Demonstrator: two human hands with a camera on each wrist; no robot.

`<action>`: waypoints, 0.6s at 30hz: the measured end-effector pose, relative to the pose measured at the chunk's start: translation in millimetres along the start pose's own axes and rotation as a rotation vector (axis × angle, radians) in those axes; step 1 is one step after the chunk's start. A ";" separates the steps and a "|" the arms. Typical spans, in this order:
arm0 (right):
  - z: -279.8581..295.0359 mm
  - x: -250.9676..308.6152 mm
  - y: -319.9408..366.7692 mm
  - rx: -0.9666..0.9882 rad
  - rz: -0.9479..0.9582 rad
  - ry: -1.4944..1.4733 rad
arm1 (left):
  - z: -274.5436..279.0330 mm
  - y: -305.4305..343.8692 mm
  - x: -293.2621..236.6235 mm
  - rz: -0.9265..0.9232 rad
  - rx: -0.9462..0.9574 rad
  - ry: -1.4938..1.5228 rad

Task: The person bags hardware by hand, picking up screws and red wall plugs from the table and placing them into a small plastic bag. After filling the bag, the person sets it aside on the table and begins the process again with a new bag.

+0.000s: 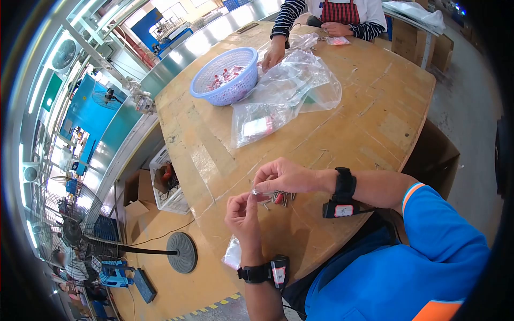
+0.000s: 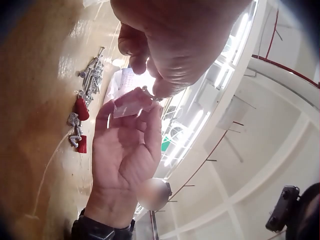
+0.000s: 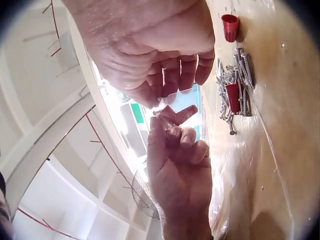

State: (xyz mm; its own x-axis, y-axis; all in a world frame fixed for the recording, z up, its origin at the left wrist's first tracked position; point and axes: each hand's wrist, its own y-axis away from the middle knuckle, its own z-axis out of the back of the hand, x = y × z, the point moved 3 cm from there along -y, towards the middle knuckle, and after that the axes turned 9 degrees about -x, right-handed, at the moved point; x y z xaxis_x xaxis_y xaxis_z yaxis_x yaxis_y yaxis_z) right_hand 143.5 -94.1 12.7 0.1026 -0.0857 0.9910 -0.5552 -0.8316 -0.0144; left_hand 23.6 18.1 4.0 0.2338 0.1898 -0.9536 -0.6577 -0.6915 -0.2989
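Close over the table's near edge, my left hand and right hand meet fingertip to fingertip at a small clear plastic bag. Left thumb and fingers pinch one side of it; right thumb and fingers pinch the other. Through the film shows a reddish piece, and a small shiny metal bit sits by the left fingertips. Beneath the hands lies a loose pile of silver screws, with red tapered plastic caps among and beside them.
A purple basket holding small red-and-clear packets stands across the wooden table. Large clear plastic bags lie beside it. Another person's hand reaches in there. A floor fan stands at the left.
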 end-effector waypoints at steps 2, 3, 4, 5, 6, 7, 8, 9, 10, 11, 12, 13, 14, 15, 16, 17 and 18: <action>-0.8 -0.1 0.4 -0.001 -0.002 0.014 | -3.8 1.3 -5.3 0.044 0.009 0.049; -0.8 -1.4 -0.2 -0.003 0.007 0.019 | -4.5 1.7 -6.1 0.050 0.012 0.066; -0.9 -2.1 -0.5 -0.004 0.016 0.024 | -5.1 2.0 -6.6 0.055 0.015 0.083; -1.2 -2.4 -0.2 -0.003 0.012 0.015 | -5.4 2.2 -6.9 0.060 0.018 0.100; -1.5 -2.4 0.1 -0.002 0.009 0.005 | -5.4 2.3 -7.1 0.064 0.020 0.100; -1.8 -2.5 0.3 -0.001 0.005 -0.004 | -5.2 2.4 -7.3 0.068 0.023 0.100; -2.3 -2.5 0.3 0.006 0.007 -0.003 | -5.1 2.6 -7.2 0.072 0.025 0.101; -2.9 -2.5 0.1 0.013 0.009 -0.002 | -5.0 2.6 -6.9 0.074 0.026 0.104; -3.4 -2.5 0.1 0.021 0.011 -0.001 | -4.9 2.7 -6.3 0.075 0.026 0.106; -3.6 -2.4 0.6 0.014 0.004 -0.007 | -4.8 2.7 -5.9 0.077 0.027 0.109; -4.1 -2.0 1.5 0.007 -0.003 -0.014 | -5.0 2.7 -6.2 0.077 0.025 0.091; -4.2 -1.9 1.9 0.001 -0.009 -0.020 | -5.4 2.8 -7.1 0.077 0.023 0.072; -4.2 -1.8 2.0 0.005 -0.005 -0.023 | -5.8 2.8 -8.1 0.078 0.022 0.054; -4.1 -1.7 2.3 0.009 -0.001 -0.026 | -6.0 2.8 -9.3 0.076 0.019 0.056; -4.2 -1.6 2.5 0.013 0.003 -0.029 | -6.2 3.0 -10.5 0.074 0.017 0.057; -4.4 -1.9 2.4 0.006 0.003 -0.040 | -6.3 3.1 -11.1 0.072 0.015 0.059; -4.9 -2.6 2.1 -0.001 0.004 -0.051 | -6.1 3.1 -9.8 0.065 0.011 0.077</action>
State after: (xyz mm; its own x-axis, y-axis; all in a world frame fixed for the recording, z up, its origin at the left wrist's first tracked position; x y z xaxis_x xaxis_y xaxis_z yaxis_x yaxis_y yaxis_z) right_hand 138.0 -92.9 10.7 0.1426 -0.1173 0.9828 -0.5562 -0.8309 -0.0185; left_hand 23.7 9.8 12.6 0.2449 0.0902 -0.9654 -0.6809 -0.6928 -0.2374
